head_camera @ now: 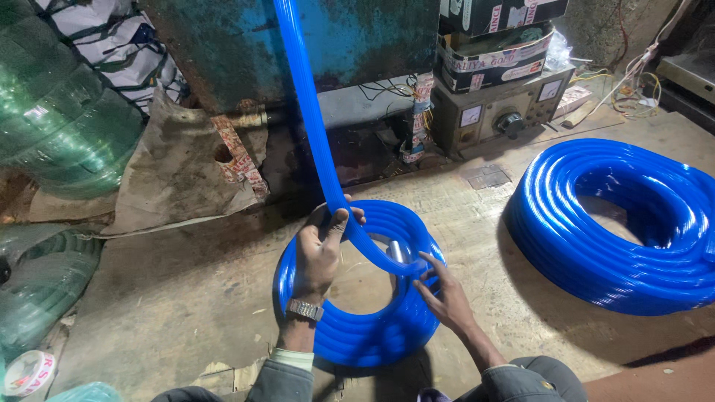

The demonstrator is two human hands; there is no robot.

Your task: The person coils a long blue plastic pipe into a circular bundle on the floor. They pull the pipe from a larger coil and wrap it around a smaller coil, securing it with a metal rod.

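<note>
Head view looks down on a dusty concrete floor [186, 298]. At upper right, dark cardboard boxes with red-and-white printed bands [495, 45] sit stacked on a grey metal control box with two small dials and a black knob [499, 112]; their tops are cut off by the frame edge. A strip of red-and-white printed tape [240, 156] lies diagonally across crumpled brown paper [171, 179] at centre left. A white roll of tape with red print [26, 371] sits at the lower left corner, partly cut off.

The small coil of glossy blue plastic hose [357, 327] lies flat on the floor at lower centre, its ring facing up. From it a single strand of blue hose [309, 112] rises steeply toward the top edge, leaning slightly left, and runs out of frame.

The left hand [320, 249], wearing a metal wristwatch [304, 310], grips the coil's far rim where the strand joins. The right hand [439, 290] rests with spread fingers on the coil's right side. A short silvery tube [397, 251] shows inside the ring, partly hidden.

A larger coil of blue hose [618, 223] lies at right, cut off by the edge. Green hose coils [59, 119] at left are hard to make out.
</note>
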